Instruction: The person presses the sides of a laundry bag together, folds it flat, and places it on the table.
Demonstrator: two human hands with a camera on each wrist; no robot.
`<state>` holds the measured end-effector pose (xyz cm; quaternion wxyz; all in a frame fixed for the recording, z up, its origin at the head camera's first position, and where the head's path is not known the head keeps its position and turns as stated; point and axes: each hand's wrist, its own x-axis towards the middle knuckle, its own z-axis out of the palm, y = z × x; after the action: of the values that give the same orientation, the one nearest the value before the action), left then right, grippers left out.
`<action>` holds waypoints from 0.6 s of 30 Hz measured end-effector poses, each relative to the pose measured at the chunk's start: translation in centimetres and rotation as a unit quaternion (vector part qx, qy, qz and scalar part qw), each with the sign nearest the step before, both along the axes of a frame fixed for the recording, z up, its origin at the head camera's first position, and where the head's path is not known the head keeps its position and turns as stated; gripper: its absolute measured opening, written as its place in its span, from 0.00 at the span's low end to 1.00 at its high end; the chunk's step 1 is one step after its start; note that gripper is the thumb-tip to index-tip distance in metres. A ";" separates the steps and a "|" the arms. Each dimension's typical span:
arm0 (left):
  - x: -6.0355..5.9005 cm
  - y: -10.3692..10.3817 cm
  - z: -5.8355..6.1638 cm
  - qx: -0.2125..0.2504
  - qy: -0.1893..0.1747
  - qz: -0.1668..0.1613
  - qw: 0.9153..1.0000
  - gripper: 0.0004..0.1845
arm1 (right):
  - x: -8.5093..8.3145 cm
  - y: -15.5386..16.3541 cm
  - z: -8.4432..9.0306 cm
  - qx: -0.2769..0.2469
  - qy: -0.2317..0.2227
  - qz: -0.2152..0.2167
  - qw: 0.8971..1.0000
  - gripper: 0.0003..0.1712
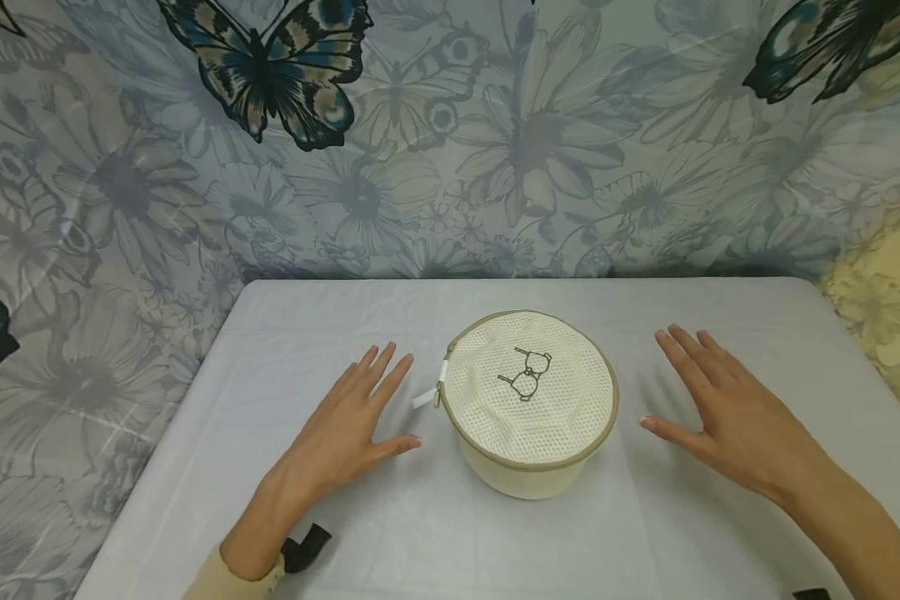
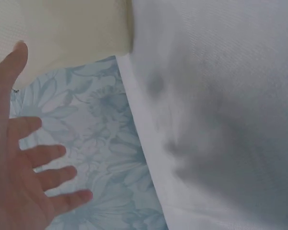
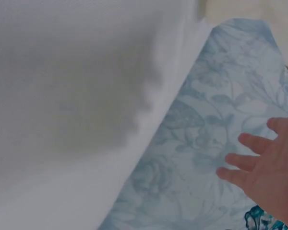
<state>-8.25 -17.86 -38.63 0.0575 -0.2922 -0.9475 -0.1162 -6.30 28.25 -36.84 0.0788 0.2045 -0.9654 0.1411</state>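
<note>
A round cream mesh laundry bag (image 1: 532, 442) with a tan zipper rim stands on the white table, a bra outline printed on its lid. Its zipper pull (image 1: 438, 395) and a small white tag (image 1: 423, 399) are on the left side. To the left of the bag, my left hand (image 1: 356, 425) hovers with fingers spread, apart from it. My right hand (image 1: 735, 417) is held to the right of the bag, fingers extended and thumb toward it, touching nothing. Each wrist view shows its palm bare, with part of the bag (image 2: 72, 28) at the top.
A white cloth covers the table (image 1: 330, 542). Behind it hangs a floral curtain (image 1: 420, 183) with butterfly prints, which also runs down the left side. Yellow patterned fabric (image 1: 885, 292) shows at the right. A black strap piece (image 1: 307, 547) sits by the left wrist.
</note>
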 end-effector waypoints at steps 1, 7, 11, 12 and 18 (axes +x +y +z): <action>-0.1 0.0 0.1 0.007 0.010 -0.011 1.000 0.56 | 0.1 -0.1 0.1 -0.004 -0.002 0.000 1.000 0.61; -0.3 0.3 0.6 0.058 0.055 -0.054 0.995 0.56 | 0.6 -0.8 1.2 -0.007 -0.008 -0.003 1.000 0.63; -0.4 0.5 0.7 0.076 0.051 -0.063 0.994 0.55 | 0.9 -1.3 1.7 -0.009 -0.012 -0.004 1.000 0.63; -0.4 0.6 0.7 0.079 0.049 -0.064 0.994 0.55 | 0.9 -1.5 1.8 -0.011 -0.013 -0.003 1.000 0.63; -0.6 0.9 0.9 0.096 0.056 -0.081 0.990 0.52 | 1.1 -1.9 2.2 -0.043 0.015 0.006 0.999 0.63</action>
<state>-8.85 -16.98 -37.75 0.1282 -0.3674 -0.9004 -0.1946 -5.18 26.35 -34.67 0.1012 0.2086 -0.9559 0.1802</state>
